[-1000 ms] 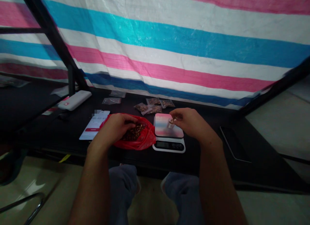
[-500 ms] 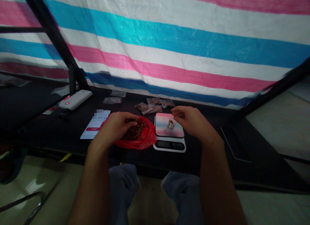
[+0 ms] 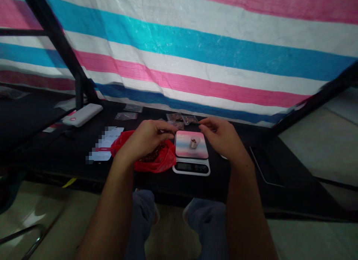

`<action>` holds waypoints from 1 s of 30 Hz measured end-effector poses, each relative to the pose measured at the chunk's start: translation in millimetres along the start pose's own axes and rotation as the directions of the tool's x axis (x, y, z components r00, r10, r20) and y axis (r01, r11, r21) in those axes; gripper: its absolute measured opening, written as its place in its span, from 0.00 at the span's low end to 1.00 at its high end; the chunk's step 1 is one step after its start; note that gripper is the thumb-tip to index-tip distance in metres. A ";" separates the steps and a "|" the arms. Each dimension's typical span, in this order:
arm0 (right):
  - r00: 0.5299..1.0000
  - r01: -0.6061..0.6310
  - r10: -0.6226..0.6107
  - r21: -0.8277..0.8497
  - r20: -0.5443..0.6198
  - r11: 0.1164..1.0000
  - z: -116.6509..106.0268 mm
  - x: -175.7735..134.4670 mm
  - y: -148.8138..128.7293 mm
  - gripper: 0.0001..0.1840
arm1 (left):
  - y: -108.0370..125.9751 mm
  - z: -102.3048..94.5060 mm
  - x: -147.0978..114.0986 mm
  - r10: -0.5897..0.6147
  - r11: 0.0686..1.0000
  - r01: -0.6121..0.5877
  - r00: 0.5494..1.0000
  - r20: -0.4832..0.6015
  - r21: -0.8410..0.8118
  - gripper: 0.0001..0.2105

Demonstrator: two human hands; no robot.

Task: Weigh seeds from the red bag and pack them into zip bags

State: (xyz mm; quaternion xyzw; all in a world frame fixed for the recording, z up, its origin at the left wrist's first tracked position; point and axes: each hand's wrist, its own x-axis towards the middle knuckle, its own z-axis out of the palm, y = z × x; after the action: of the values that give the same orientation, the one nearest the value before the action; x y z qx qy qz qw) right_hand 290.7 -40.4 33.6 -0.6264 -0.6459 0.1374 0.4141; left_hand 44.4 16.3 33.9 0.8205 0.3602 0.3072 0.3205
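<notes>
A digital kitchen scale [image 3: 191, 167] has a small pale cup [image 3: 193, 143] on its striped platform, with brown bits inside. Beside it on the left lies an opened red plastic bag [image 3: 163, 163] of small brown bean-like pieces [image 3: 149, 156]. My left hand [image 3: 152, 136] is over the bag, its thumb and fingers drawn together at the scale's upper left edge; what they hold, if anything, is too small to make out. Near the platform's upper right corner is my right hand [image 3: 219, 135], fingertips pinched. Whatever is in that pinch cannot be made out.
Several small filled clear bags [image 3: 190, 119] lie behind the scale, and flat clear bags [image 3: 126, 116] farther left. A lit phone [image 3: 107, 144], a white device [image 3: 84, 115] and a dark phone [image 3: 265, 166] rest on the black table [image 3: 235, 193]. A striped sheet [image 3: 195, 58] hangs behind.
My left hand has risen from the pieces in the red bag and moved right toward the scale. My right hand stays beside the platform. The view has shifted slightly.
</notes>
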 end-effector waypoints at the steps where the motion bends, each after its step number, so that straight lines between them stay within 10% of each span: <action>1: 1.000 -0.001 0.001 0.011 -0.015 1.000 -1.6 0.1 0.6 0.11 | 5.2 4.7 7.8 0.048 0.999 -0.048 0.998 0.030 -0.015 0.11; 12: 0.998 -0.035 0.038 0.057 -0.049 0.998 -15.1 -2.2 13.8 0.10 | 11.7 68.0 59.0 0.270 0.939 -0.312 0.929 0.254 0.145 0.12; 30: 0.997 -0.082 0.082 0.081 0.007 0.993 -16.6 -5.0 16.2 0.12 | 5.8 75.5 56.3 0.205 0.951 -0.252 0.947 0.247 0.178 0.16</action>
State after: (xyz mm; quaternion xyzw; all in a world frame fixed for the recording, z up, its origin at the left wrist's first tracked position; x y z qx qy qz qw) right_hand 313.0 -47.8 30.7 -0.6347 -0.6142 0.1816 0.4324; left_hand 133.2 34.6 7.9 0.9152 0.2536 0.2081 0.2341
